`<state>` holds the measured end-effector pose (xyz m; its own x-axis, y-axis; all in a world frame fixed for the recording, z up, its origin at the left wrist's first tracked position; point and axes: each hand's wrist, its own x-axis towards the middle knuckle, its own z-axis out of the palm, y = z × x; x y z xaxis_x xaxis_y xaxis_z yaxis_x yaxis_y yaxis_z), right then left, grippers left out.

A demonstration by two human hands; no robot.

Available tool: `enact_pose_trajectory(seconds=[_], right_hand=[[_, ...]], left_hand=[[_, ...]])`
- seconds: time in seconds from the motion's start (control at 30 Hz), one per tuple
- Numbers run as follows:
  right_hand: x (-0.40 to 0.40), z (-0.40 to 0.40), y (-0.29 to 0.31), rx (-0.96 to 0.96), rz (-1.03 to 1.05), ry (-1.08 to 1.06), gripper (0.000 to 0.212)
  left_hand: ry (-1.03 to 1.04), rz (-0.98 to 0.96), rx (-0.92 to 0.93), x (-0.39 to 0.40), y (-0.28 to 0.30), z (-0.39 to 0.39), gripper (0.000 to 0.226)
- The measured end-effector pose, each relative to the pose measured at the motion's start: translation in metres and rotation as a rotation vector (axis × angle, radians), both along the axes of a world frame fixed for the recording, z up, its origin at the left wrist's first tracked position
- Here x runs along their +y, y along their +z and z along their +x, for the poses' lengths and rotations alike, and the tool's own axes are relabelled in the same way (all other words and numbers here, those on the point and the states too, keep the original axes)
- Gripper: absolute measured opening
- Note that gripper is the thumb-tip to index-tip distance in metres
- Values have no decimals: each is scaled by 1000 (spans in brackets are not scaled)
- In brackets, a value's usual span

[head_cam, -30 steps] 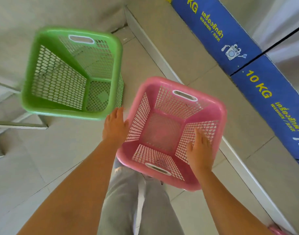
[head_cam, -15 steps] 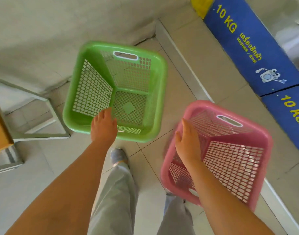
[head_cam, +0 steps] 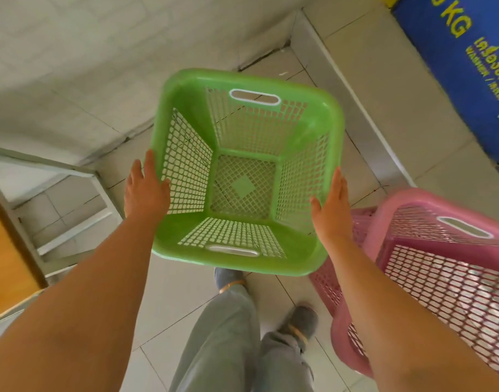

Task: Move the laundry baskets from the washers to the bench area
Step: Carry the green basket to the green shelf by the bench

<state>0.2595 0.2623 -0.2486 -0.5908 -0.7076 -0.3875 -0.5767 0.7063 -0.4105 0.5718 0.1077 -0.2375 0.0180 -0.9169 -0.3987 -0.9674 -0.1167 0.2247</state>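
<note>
Both hands flat, open, flanking green basket (head_cam: 244,176): left hand (head_cam: 146,190) on left wall, right hand (head_cam: 331,206) on right rim. Pink basket (head_cam: 440,267) just right, beside washer (head_cam: 463,66).

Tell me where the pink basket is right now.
The pink basket sits low on the right of the head view, beside and partly behind the right hand, next to the green basket.

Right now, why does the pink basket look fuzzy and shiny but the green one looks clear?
Head view: the pink basket sits at the wide lens's edge, smeared and stretched, with glare on its mesh; the green basket, centred between the left hand and right hand, is sharp and evenly lit.
</note>
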Motion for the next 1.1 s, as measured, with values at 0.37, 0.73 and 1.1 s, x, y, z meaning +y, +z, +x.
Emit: enact_pose_trajectory(seconds=[0.37, 0.73, 1.1], right_hand=[[9, -1, -22, -19, -107, -31, 83], [73, 17, 75, 60, -149, 145, 82], [174, 56, 191, 48, -195, 400, 80]], left_hand=[[-30, -78, 132, 3, -21, 5, 88], [86, -82, 68, 104, 76, 35, 71], [441, -166, 153, 301, 189, 93, 82]])
